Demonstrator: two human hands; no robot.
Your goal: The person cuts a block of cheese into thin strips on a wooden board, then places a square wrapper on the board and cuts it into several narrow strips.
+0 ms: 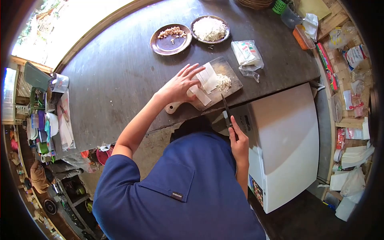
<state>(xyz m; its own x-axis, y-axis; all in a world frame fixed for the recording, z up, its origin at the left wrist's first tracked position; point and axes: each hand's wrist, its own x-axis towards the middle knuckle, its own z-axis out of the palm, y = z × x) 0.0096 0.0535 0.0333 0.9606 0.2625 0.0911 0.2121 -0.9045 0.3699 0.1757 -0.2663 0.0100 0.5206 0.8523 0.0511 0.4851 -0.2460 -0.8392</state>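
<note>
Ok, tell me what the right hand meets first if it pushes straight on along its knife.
The knife in the right hand has its tip at the cutting board edge. Straight on, it would probably meet the pile of fine-cut bits first, beside the white strips; height above the board is unclear.

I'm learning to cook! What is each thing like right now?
left hand: flat, fingers spread, pressing on the white strips
right hand: closed round the knife, tip near the board's edge
cutting board: holds uncut strips and a small chopped pile
brown plate: mostly bare, a few pieces
second plate: heaped with white shreds
</note>
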